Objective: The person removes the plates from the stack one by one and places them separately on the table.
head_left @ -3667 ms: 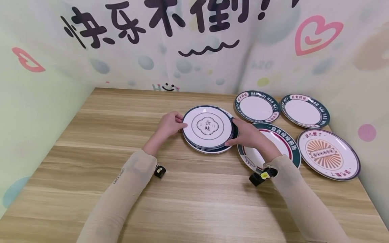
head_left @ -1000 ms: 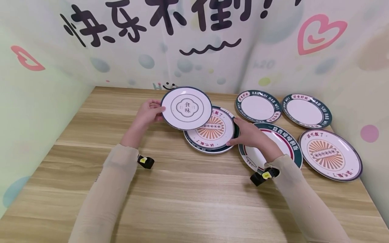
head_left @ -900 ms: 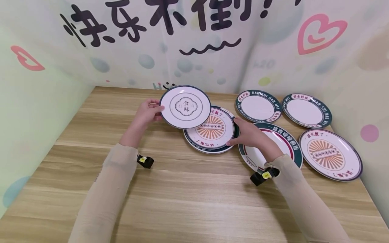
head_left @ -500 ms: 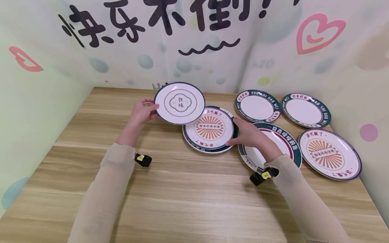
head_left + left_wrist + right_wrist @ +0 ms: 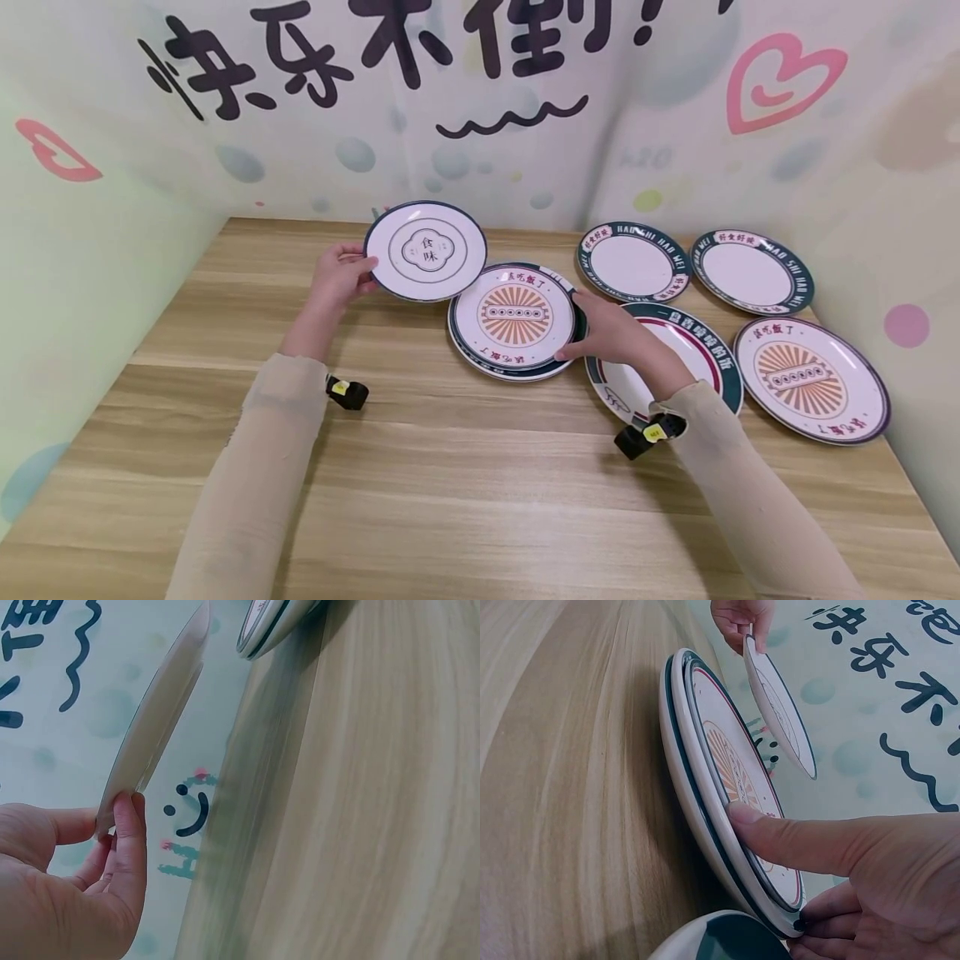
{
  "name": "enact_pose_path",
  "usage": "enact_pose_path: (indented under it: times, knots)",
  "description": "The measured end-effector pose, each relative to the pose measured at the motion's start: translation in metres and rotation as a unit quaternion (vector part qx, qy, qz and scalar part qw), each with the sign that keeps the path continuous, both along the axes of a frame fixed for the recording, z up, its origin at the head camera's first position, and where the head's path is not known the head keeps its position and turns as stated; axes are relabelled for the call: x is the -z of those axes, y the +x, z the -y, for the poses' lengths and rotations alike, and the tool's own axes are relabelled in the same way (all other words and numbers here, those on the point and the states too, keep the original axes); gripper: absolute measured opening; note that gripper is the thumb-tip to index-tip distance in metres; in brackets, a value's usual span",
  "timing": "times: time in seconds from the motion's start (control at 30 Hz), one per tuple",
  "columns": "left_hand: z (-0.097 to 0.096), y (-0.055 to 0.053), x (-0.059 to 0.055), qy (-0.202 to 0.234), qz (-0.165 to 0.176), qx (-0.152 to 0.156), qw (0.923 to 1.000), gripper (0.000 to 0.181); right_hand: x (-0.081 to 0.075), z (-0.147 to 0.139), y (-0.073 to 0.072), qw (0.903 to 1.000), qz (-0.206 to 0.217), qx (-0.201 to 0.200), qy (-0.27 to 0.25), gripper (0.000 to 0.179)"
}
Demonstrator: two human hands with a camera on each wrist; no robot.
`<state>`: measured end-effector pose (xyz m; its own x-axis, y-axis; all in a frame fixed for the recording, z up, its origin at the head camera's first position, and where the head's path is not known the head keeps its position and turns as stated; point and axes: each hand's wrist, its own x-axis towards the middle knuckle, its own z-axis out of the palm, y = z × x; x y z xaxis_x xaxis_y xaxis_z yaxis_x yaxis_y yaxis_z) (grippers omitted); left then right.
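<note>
My left hand (image 5: 337,279) pinches the left rim of a white plate (image 5: 426,250) with a navy edge and a dark flower-shaped emblem. In the left wrist view this plate (image 5: 154,720) is tilted and in the air, thumb on one face and fingers on the other. A small stack of plates lies to its right, with an orange sunburst plate (image 5: 516,317) on top and a green-rimmed one beneath. My right hand (image 5: 618,337) grips the stack's right edge. In the right wrist view, the thumb (image 5: 754,821) presses the top rim while the fingers are round the side.
Two green-rimmed plates (image 5: 633,262) lie at the back right. Before them are a larger plate (image 5: 708,362) with a red ring, partly under my right arm, and another sunburst plate (image 5: 812,380). A printed wall covering (image 5: 510,179) stands behind the wooden table (image 5: 450,483).
My left hand has lifted the emblem plate off the stack and moved it left and back, uncovering the sunburst plate. My right hand has stayed at the stack's right edge.
</note>
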<state>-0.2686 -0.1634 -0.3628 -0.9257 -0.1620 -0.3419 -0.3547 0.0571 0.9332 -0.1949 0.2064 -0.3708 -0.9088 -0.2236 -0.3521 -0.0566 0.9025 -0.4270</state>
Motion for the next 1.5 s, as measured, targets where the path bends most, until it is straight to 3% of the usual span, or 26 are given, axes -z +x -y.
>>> enact_pose_path:
  times: [0.2, 0.37, 0.73, 1.13, 1.5]
  knots:
    - [0.002, 0.000, 0.005, -0.015, 0.002, -0.013, 0.9998, 0.038, 0.001, 0.000, 0.000, 1.0000, -0.002, 0.001, -0.002, 0.105]
    - [0.005, 0.000, 0.009, 0.004, -0.003, -0.028, 0.9996, 0.037, 0.002, 0.000, 0.000, 1.0000, -0.008, -0.004, -0.002, 0.104]
    - [0.008, -0.006, 0.017, 0.012, -0.002, -0.039, 0.9992, 0.016, 0.002, 0.000, 0.000, 1.0000, -0.007, -0.004, -0.001, 0.105]
    - [0.007, -0.011, 0.023, 0.026, 0.007, -0.054, 0.9982, 0.017, 0.002, 0.000, 0.000, 1.0000, -0.006, -0.003, -0.004, 0.105]
    - [0.005, -0.016, 0.028, 0.006, 0.035, -0.052, 0.9980, 0.041, 0.002, -0.001, -0.001, 0.9999, -0.011, -0.008, -0.003, 0.105]
